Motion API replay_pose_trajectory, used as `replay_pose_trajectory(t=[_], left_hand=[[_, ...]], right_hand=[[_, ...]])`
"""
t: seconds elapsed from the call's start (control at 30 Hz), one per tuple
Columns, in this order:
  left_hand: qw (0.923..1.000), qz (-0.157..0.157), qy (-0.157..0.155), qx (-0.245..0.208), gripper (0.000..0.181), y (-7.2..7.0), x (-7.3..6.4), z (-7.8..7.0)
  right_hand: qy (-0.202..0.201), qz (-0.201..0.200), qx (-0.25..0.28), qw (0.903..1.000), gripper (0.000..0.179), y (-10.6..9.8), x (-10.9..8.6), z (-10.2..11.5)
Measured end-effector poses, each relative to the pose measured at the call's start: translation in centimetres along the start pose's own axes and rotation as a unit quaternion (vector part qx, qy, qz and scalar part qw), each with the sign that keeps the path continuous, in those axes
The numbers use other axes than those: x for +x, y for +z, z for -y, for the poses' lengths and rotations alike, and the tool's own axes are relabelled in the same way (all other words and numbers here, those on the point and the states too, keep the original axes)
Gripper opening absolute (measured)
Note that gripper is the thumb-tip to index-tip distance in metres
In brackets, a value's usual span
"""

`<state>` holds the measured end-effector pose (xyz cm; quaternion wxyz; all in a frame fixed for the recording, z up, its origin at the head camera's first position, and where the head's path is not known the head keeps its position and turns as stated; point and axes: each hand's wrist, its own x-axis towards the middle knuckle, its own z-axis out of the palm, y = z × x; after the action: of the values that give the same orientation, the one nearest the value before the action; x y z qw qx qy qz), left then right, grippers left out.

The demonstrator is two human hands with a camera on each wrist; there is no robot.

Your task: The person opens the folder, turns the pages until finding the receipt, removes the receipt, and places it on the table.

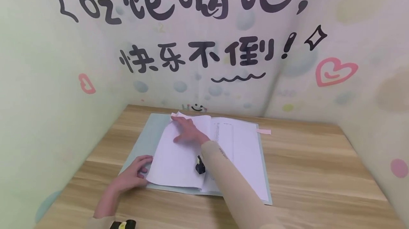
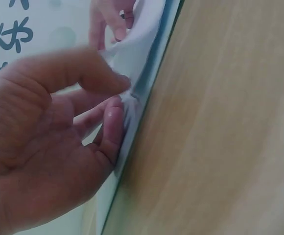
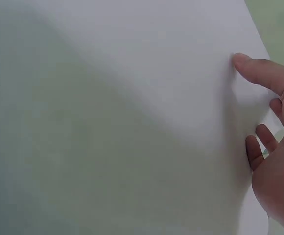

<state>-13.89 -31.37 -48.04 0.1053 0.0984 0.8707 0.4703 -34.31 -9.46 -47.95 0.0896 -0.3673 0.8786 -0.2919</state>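
A book of white pages [image 1: 179,154] lies spread on the table, its pale blue-green cover [image 1: 148,129] showing along the left side. My right hand [image 1: 187,129] rests on the upper part of the left page with its fingers extended. In the right wrist view, the thumb and fingertips of that right hand [image 3: 274,122] touch the white sheet [image 3: 156,58]. My left hand [image 1: 132,174] is at the left page's lower outer edge, fingers loosely bent. In the left wrist view, the left hand [image 2: 49,132] has its thumb and fingers apart, touching the page edge [image 2: 132,98].
The book lies on a wood-grain table [image 1: 306,172]. A pink tab [image 1: 263,131] sticks out past the right page [image 1: 246,158], which bears some printing. A wall with black lettering [image 1: 204,55] rises behind the table. A small black object [image 1: 200,167] shows beside the right sleeve.
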Motion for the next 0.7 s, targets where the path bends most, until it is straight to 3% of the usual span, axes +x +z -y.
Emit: replay_pose_trajectory(t=[0.2,0.43,0.53,0.7], left_hand=[[0.9998,0.014,0.005,0.012,0.078,-0.2,0.0,-0.2],[0.9986,-0.017,-0.021,0.047,0.075,0.2,0.2,0.0],[0.9982,-0.023,-0.024,0.05,0.079,0.3,0.2,0.0],[0.998,-0.022,0.008,0.059,0.073,0.4,0.3,-0.2]], right_hand=[[0.014,0.0,-0.042,0.999,0.094,0.8,0.1,0.1],[0.028,0.025,-0.051,0.998,0.091,1.2,0.0,-0.1],[0.027,0.032,-0.059,0.9974,0.082,1.1,-0.1,0.0],[0.024,0.051,-0.099,0.9935,0.055,1.1,-0.2,0.1]])
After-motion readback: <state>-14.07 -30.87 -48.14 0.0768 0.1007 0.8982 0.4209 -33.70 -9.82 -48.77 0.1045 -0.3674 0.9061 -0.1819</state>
